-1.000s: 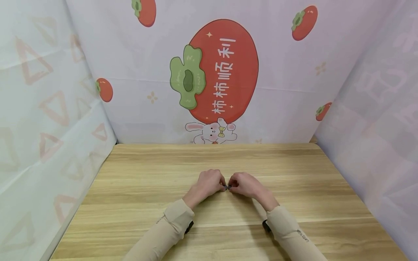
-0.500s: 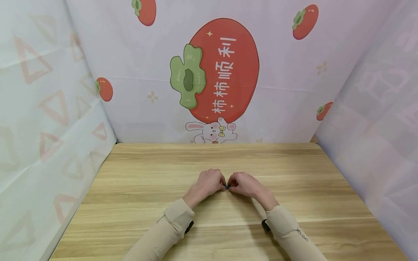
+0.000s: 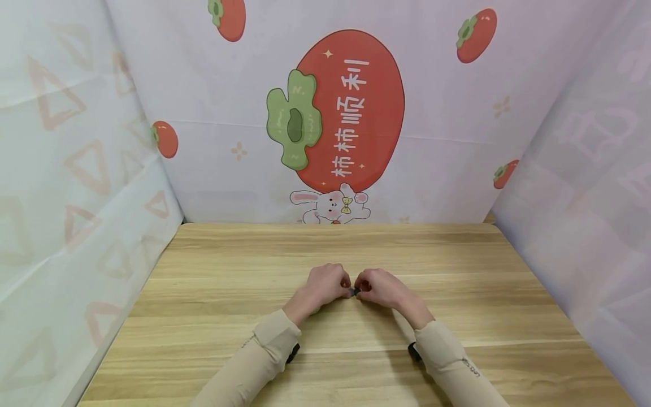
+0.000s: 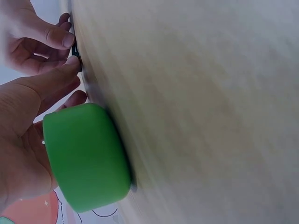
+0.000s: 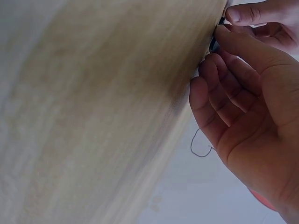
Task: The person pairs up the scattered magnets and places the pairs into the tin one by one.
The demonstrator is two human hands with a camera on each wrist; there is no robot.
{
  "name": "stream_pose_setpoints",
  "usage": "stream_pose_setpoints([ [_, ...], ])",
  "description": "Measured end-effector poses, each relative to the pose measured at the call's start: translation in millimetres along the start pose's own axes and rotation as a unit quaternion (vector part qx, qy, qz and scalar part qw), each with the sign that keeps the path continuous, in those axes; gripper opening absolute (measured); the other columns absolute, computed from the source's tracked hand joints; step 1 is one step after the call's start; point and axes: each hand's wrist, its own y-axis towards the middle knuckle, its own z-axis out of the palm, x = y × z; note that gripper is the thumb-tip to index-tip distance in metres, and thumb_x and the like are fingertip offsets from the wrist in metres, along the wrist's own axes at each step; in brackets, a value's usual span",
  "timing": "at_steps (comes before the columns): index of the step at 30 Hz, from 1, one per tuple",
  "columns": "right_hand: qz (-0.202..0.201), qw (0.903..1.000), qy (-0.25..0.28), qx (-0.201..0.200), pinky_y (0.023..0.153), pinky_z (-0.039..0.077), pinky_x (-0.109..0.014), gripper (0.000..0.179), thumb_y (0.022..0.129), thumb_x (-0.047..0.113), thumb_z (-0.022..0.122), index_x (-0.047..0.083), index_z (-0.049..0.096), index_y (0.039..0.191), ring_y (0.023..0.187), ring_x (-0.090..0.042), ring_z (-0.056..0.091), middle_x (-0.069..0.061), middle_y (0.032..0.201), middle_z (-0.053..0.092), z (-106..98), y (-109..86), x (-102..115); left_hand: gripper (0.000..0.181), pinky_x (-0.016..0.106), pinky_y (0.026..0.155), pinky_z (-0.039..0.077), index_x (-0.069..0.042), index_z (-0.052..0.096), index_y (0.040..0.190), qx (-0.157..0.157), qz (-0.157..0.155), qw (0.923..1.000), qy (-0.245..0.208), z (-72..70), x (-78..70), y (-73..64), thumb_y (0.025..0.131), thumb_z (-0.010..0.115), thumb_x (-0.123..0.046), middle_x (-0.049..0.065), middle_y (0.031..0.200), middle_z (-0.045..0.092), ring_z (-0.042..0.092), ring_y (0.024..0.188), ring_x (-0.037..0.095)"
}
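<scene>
Both thumbs and forefingers meet at a small dark object — left hand and right hand each pinching an end, just above the wooden table. A green roll sits in the left palm, behind its pinching fingers.

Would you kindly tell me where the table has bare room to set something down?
The table is bare left of the left hand, right of the right hand, and behind both toward the backdrop. It is crowded only where both hands pinch a small dark object.
</scene>
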Motion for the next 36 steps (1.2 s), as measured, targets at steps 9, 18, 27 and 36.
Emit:
stream_pose_setpoints([
  [9,-0.009,1.0000,-0.001,0.003,0.068,0.045,-0.025,0.016,0.086,0.019,0.078,0.014,0.073,0.101,0.072,-0.006,0.052,0.008,0.082,0.061,-0.3,1.2,0.4,0.013,0.031,0.070,0.050,-0.024,0.080,0.093,0.002,-0.009,1.0000,0.000,-5.7,8.0,-3.0,0.087,0.076,-0.035,-0.009,0.095,0.071,0.062,0.082,0.007],
  [18,-0.007,0.9997,-0.024,-0.001,0.066,0.043,-0.025,0.014,0.085,0.022,0.079,0.015,0.075,0.097,0.071,-0.006,0.050,0.006,0.083,0.061,-1.1,3.1,5.6,0.016,0.034,0.074,0.050,-0.024,0.078,0.097,0.006,-0.030,0.9993,-0.022,-15.7,27.0,-11.1,0.088,0.073,-0.037,-0.009,0.095,0.068,0.063,0.085,0.008],
  [27,0.031,0.9993,-0.021,0.006,0.069,0.045,-0.027,0.014,0.085,0.021,0.079,0.014,0.075,0.097,0.073,-0.008,0.051,0.008,0.082,0.061,-1.9,2.8,9.5,0.019,0.031,0.074,0.048,-0.024,0.077,0.101,-0.006,-0.043,0.9976,-0.055,-32.1,47.0,-33.4,0.089,0.072,-0.037,-0.013,0.091,0.064,0.059,0.081,0.006],
  [36,0.031,0.9993,-0.021,0.003,0.068,0.044,-0.025,0.015,0.084,0.021,0.080,0.013,0.075,0.096,0.072,-0.008,0.051,0.007,0.081,0.061,-4.4,-1.6,8.1,0.019,0.030,0.072,0.047,-0.024,0.077,0.102,-0.029,-0.041,0.9958,-0.076,-40.8,59.9,-53.8,0.089,0.072,-0.037,-0.015,0.090,0.065,0.058,0.080,0.005],
])
